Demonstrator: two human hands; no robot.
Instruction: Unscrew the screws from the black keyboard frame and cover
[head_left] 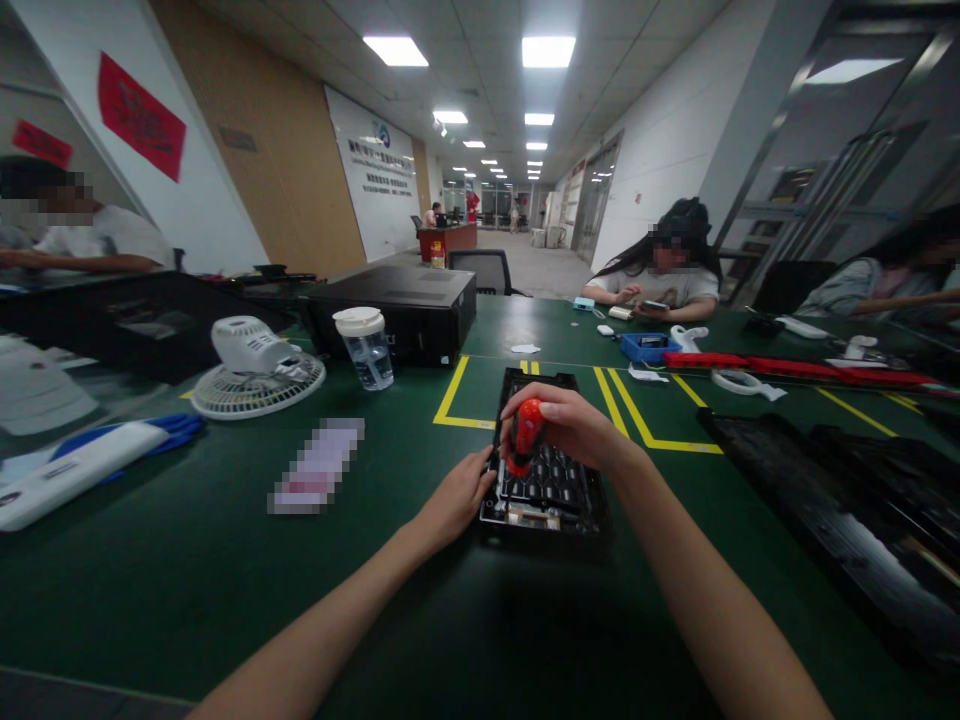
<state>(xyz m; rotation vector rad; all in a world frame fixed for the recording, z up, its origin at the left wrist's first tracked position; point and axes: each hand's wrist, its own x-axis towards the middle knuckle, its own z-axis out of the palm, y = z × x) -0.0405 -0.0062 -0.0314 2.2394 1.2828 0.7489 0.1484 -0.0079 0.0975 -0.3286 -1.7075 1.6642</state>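
The right hand (577, 422) has its grip clamped round a red tool (528, 428), the open panel (555, 488) beneath; left of it, the left hand (456, 497) touches the panel's edge, clamping unclear. Work seems midway, the panel's inside uncovered.

Near side: bare worktop (225, 560) lies left of the left forearm (322, 620) and between both forearms, up to the black frame (592, 500).
Over the frame: the right hand (570, 425) and red-handled tool (528, 425) block its upper-left part; the left hand (454, 500) closes its left edge.
Left: a pixelated flat item (319, 465) lies low, with open surface between it and the frame; the fan (259, 395) and lidded cup (367, 350) rise behind.
Far side: the bulky black case (427, 310) blocks the way beyond the cup.
Right: a bare strip separates the right forearm (697, 560) from long black panels (817, 520).
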